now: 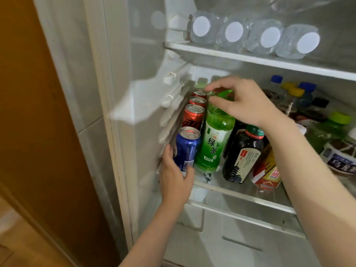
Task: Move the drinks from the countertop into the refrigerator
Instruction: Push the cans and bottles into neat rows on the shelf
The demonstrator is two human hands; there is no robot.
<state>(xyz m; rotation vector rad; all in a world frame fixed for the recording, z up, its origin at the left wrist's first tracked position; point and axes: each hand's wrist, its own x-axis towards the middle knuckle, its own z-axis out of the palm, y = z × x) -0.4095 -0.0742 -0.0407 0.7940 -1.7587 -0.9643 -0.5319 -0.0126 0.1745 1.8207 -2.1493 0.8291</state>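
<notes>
Left hand (176,178) curled round blue can (187,147) at near left of shelf (240,191), against tea bottle (215,135). Right hand (244,101) seemingly pinched bottle top; contact partly hidden. Risk: can close to front edge, red cans (193,117) packed behind; clumsy shove could topple bottle or drop can.

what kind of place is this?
Probably a home kitchen, at an open refrigerator: water bottles lie on the upper shelf, the left hand grips a blue can beside a green tea bottle held by the right hand, tiled wall at left.
</notes>
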